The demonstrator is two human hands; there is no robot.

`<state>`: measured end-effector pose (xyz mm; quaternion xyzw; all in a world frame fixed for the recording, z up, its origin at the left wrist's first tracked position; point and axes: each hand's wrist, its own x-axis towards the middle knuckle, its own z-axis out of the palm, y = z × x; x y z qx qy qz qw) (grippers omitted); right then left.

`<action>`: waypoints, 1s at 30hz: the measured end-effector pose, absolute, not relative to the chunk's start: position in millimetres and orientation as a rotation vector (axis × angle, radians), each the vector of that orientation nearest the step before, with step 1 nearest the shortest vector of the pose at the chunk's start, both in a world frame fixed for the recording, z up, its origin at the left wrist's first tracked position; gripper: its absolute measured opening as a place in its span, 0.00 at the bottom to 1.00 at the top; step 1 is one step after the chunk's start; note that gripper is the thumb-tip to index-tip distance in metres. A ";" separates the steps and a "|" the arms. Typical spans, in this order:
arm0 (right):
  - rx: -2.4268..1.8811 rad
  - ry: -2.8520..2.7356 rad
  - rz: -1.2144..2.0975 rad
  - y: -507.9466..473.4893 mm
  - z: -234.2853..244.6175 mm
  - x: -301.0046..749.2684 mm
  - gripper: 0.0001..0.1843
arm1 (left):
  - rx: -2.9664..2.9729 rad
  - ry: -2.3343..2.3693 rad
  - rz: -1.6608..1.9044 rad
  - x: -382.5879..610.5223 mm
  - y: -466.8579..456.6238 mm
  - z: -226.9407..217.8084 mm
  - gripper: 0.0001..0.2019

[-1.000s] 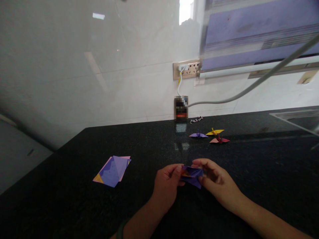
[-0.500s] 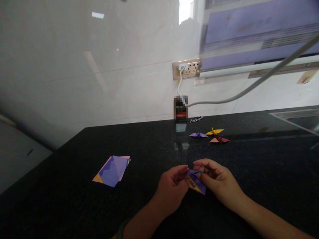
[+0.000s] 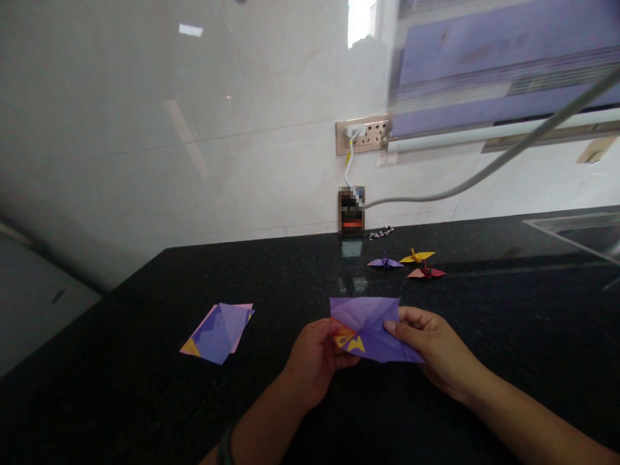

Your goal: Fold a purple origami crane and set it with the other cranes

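purple creased origami paper [image 3: 372, 313] with yellow-orange print, spread fairly flat between both hands, above near edge of black speckled countertop [image 3: 135, 400]. left hand [image 3: 314, 361] pinching its left edge, thumb on top, fingers underneath. right hand [image 3: 431, 349] gripping the right side, thumb pressed on the purple face. dark band [image 3: 225, 445] on left wrist. stack of purple and pink paper sheets [image 3: 217, 336] lying on the counter, well left of left hand. beyond right hand, three folded paper cranes near each other: purple crane [image 3: 386, 263], yellow crane [image 3: 417, 257], red-pink crane [image 3: 426, 274]. pixelated dark box [image 3: 351, 213] against the tiled wall [image 3: 242, 174], black-and-white strand [image 3: 382, 233] just beside it, wall socket [image 3: 372, 134] above.
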<state>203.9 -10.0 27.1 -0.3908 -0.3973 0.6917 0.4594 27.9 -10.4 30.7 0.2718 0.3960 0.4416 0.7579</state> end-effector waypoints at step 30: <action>-0.938 -0.901 1.783 -10.5 28.6 203.7 0.09 | 0.690 0.624 0.836 32.5 -16.1 28.7 0.12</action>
